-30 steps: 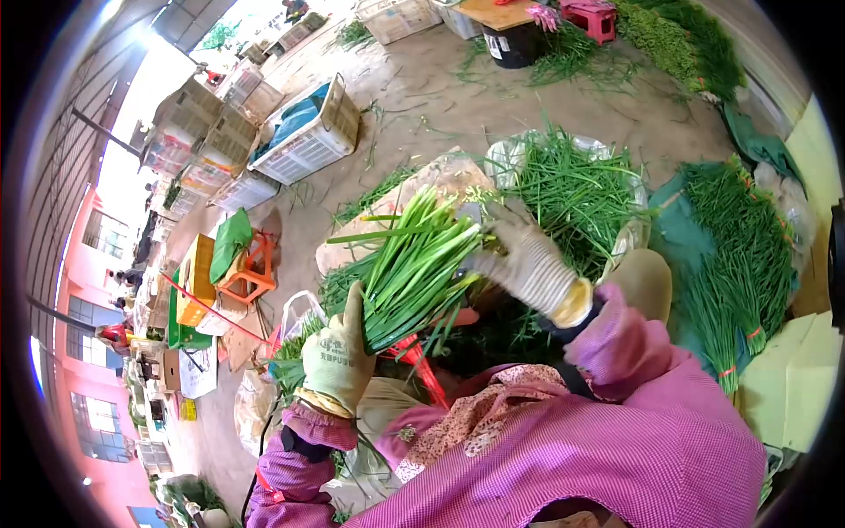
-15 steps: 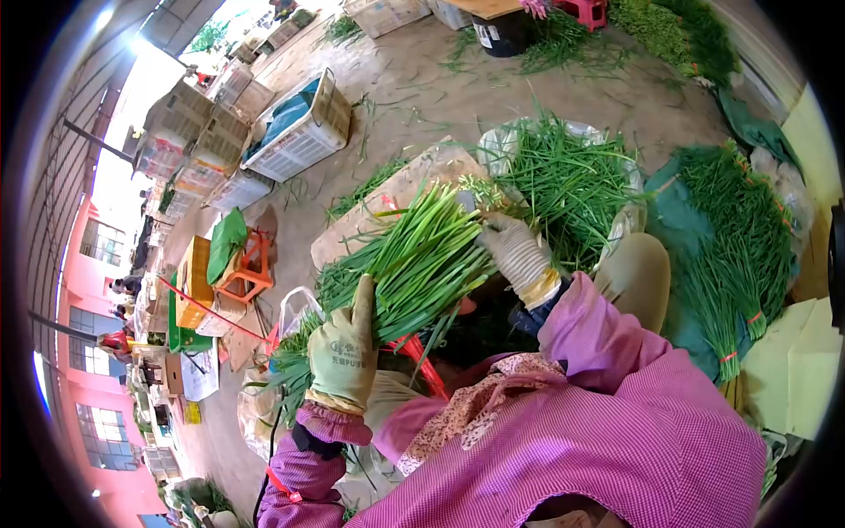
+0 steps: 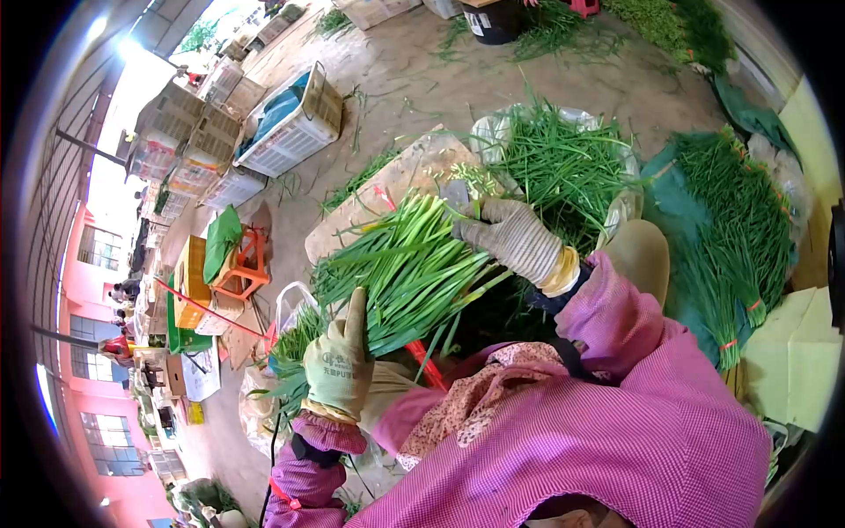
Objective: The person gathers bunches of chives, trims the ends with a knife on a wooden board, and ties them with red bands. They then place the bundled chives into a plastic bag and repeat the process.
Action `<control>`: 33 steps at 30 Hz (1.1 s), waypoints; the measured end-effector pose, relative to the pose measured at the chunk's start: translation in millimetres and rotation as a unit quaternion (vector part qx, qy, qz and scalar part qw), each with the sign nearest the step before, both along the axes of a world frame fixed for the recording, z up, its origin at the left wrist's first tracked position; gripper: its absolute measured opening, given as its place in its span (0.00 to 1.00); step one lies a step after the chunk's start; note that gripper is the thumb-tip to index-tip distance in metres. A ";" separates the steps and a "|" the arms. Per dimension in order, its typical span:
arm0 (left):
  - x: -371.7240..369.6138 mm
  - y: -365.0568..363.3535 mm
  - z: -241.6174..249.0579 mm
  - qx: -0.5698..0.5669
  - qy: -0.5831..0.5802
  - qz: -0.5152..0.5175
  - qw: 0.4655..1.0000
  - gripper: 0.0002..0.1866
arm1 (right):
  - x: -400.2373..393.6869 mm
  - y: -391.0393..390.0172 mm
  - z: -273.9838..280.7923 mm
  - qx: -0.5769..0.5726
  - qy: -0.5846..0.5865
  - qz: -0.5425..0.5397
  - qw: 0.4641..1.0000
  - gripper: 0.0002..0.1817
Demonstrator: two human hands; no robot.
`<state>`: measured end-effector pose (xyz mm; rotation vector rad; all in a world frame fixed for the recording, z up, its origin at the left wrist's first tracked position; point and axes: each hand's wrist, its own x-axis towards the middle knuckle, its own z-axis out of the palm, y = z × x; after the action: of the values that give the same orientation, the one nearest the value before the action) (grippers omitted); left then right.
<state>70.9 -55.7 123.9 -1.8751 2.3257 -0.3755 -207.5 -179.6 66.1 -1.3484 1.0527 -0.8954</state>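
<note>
A loose bunch of long green stalks [image 3: 414,264] lies across a worn board [image 3: 352,231], pale cut ends toward the top. My left hand [image 3: 341,359], in a pale glove, lies against the leafy lower-left side of the bunch, index finger stretched out and apart from the thumb side. My right hand [image 3: 515,236], in a grey striped glove, has its fingers bent round the handle of a knife, mostly hidden, at the bunch's upper right. The flat metal blade [image 3: 455,192] shows beside small cut pieces [image 3: 477,180] on the board.
A lined container of loose greens [image 3: 563,167] stands just beyond my right hand. Tied green bundles [image 3: 731,238] lie at the right on teal cloth. A white crate [image 3: 295,132], an orange stool [image 3: 250,262] and a plastic bag [image 3: 295,304] are on the left.
My right hand has drawn back from the bunch and turned, uncovering more of the blade. The bunch's cut ends sit slightly lower. My left hand has shifted slightly down and left.
</note>
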 end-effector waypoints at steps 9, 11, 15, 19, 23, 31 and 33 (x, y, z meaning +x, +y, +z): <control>10.4 16.8 -7.1 0.009 0.015 0.021 1.000 0.44 | -128.5 -85.6 -11.0 -0.164 0.520 -0.263 0.796 0.28; 8.8 16.0 -12.1 0.010 0.006 0.021 1.000 0.42 | -108.4 -65.1 -2.9 -0.213 0.498 -0.204 0.816 0.31; -5.6 9.7 -11.4 0.030 0.004 -0.011 0.999 0.43 | -30.6 -9.1 0.3 -0.123 0.061 0.100 0.985 0.36; -16.3 9.7 -11.3 0.030 -0.003 -0.021 0.999 0.42 | 7.4 7.9 -26.5 -0.050 0.044 0.067 0.996 0.30; -12.8 13.8 -16.2 0.015 0.003 -0.028 0.999 0.41 | 7.8 9.3 -40.7 -0.103 0.046 0.027 0.993 0.21; 8.8 28.9 -26.7 0.016 0.012 0.011 1.000 0.46 | -110.5 -51.4 -33.1 -0.382 0.423 -0.286 0.770 0.07; 12.0 33.8 -27.9 0.025 0.002 0.025 0.999 0.47 | -131.2 -70.1 -33.1 -0.345 0.614 -0.297 0.645 0.11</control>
<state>82.9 -22.0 96.0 -1.9076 2.2643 -0.3056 -338.8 -249.7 32.9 -2.4546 2.4879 -0.7975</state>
